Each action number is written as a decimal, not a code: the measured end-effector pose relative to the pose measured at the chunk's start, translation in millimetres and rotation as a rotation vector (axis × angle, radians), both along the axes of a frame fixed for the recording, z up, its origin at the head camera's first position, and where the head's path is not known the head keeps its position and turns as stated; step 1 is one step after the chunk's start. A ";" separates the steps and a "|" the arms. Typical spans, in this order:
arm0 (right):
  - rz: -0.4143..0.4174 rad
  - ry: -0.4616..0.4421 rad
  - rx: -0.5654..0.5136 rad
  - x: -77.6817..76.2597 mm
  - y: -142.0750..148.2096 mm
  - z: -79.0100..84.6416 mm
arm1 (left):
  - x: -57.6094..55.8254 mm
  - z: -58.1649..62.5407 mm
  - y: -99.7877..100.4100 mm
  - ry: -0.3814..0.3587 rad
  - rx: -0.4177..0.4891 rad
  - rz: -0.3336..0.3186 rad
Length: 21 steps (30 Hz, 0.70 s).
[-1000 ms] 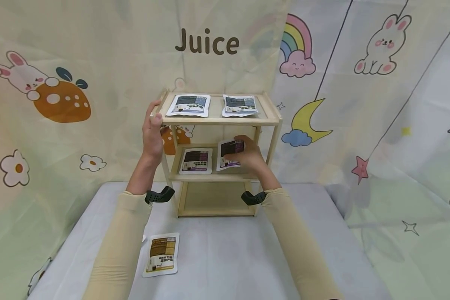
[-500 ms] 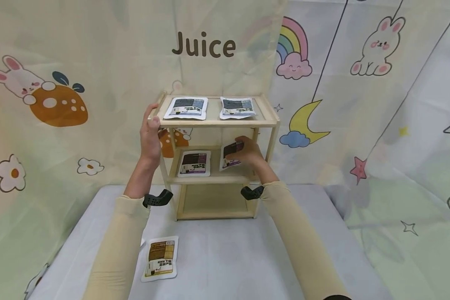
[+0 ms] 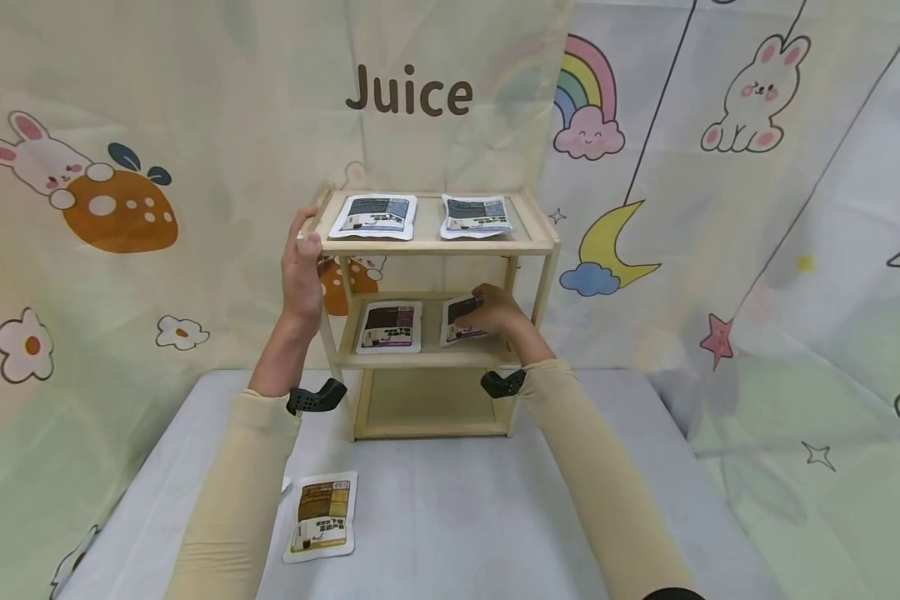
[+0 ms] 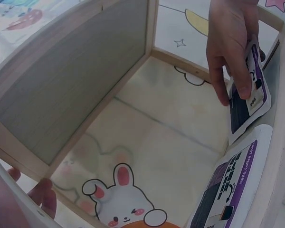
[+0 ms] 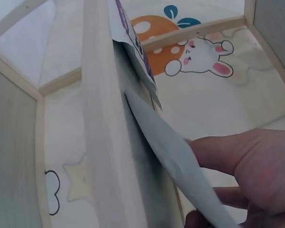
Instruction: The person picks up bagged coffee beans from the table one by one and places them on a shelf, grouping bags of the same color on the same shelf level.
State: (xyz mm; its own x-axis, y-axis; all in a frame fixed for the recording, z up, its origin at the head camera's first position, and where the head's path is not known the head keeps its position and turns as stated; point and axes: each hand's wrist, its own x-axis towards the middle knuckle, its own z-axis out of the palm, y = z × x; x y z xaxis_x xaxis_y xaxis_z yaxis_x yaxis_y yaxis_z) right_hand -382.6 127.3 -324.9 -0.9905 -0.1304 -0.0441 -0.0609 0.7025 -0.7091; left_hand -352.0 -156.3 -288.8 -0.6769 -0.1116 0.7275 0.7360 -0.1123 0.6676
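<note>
On the middle shelf (image 3: 427, 360), right hand (image 3: 501, 312) and packet (image 3: 456, 310) lower.

The head camera looks forward and down, shelf (image 3: 429, 398) mid-frame; close, tilted wrist views share its middle tier (image 5: 109, 152): left's at frame right, right's centre-left.

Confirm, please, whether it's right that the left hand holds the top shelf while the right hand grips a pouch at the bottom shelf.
Wrong level: the head view shows the right hand gripping the pouch at the middle shelf; the left hand does hold the top shelf.
</note>
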 end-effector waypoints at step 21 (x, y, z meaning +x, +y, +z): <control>-0.014 0.078 0.251 10.5 0.6 -9.9 | -2.7 -1.2 -0.7 -0.015 -0.017 0.018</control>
State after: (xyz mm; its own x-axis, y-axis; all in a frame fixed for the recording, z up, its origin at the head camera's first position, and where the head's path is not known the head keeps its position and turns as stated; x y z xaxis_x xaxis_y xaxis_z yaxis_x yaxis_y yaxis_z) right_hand -372.1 127.8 -334.8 -0.9938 -0.1110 0.0037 -0.0976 0.8568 -0.5063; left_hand -354.7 -157.1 -290.0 -0.6861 -0.1110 0.7190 0.7274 -0.0876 0.6806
